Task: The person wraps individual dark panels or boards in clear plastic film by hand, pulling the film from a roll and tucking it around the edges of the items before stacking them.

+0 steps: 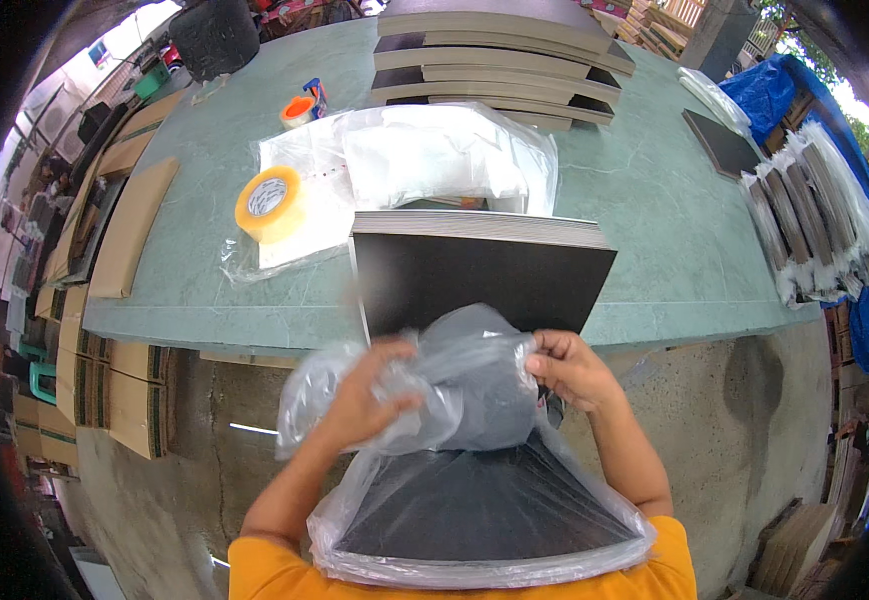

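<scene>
In the head view, a black panel [445,510] sits inside a clear plastic bag [475,410] against the orange shirt [265,565]; bagging looks mostly done, the bunched end apparently unsealed. The right hand [567,368] pinches that plastic; the left hand [370,395] (blurred) touches it, its grip unclear. Beyond the near edge, the table [675,235] offers open room between standing boards [485,280] and wrapped bundles [817,215].

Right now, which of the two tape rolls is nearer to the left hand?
The large yellow roll; the smaller, orange-centred roll sits farther back.
</scene>
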Demonstrator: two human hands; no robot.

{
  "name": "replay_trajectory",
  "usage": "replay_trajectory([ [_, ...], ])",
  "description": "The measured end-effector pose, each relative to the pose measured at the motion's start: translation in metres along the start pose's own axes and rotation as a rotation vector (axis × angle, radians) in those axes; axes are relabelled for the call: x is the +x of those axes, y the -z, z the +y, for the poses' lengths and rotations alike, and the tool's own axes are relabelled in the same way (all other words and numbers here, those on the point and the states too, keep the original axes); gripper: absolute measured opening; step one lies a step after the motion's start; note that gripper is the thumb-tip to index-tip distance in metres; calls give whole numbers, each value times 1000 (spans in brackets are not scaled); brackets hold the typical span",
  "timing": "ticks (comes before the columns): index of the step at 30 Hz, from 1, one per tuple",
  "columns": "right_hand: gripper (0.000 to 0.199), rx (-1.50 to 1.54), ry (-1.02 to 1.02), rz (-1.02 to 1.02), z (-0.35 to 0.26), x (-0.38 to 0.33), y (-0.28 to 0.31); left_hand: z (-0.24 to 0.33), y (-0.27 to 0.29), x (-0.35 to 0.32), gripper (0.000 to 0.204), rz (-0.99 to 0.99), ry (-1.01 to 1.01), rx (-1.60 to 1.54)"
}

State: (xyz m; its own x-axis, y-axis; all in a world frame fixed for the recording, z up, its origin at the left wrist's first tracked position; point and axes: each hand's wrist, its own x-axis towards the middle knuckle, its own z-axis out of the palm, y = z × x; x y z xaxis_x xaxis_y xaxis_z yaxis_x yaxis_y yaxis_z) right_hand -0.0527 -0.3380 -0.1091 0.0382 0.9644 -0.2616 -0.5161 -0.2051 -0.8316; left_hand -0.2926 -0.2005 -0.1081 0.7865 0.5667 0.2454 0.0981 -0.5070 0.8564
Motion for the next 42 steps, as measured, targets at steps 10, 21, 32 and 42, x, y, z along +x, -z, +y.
replay_trajectory([
  [10,16,86,-65,9,13,21,-34,35,14,27,16,174,249,-386],
  [21,19,614,279,62,-2,-7,31,-105,85,-71,24,526,729,-331],
  [32,15,-37,175,-96,-32,-11,-37,66,42,36,15,516,130,184],
  [42,36,-788,516,45,-61,-3,-54,90,4,51,19,-494,126,-341],
])
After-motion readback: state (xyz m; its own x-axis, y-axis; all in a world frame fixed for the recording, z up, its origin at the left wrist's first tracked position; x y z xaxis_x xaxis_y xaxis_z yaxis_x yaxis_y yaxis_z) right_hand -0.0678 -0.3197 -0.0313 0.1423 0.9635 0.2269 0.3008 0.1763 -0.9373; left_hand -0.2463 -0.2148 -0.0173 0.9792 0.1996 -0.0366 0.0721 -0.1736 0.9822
